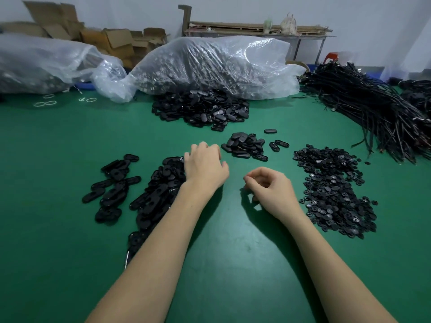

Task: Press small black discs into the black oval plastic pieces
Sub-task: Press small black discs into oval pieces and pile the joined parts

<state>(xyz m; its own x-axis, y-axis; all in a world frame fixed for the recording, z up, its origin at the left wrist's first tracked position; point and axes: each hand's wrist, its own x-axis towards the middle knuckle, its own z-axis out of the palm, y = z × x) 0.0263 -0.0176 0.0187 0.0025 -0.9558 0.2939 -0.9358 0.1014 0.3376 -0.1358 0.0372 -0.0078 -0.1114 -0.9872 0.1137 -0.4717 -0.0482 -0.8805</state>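
My left hand point(205, 166) hovers palm down beside a long pile of black oval pieces point(154, 197). Its fingers are loosely bent and I see nothing in them. My right hand point(268, 187) rests on the green mat point(233, 264) at the centre with its fingers curled in. Thumb and forefinger are pinched together, and a small dark disc shows under the fingers. The heap of small black discs point(333, 192) lies just right of that hand. A smaller heap of ovals point(245, 145) sits beyond both hands.
More ovals lie at the left point(114, 183) and in a big mound at the back point(200, 108). Behind it lie clear plastic bags of parts point(210, 64). A bundle of black cables point(373, 108) fills the right rear. Rubber bands point(45, 103) lie far left.
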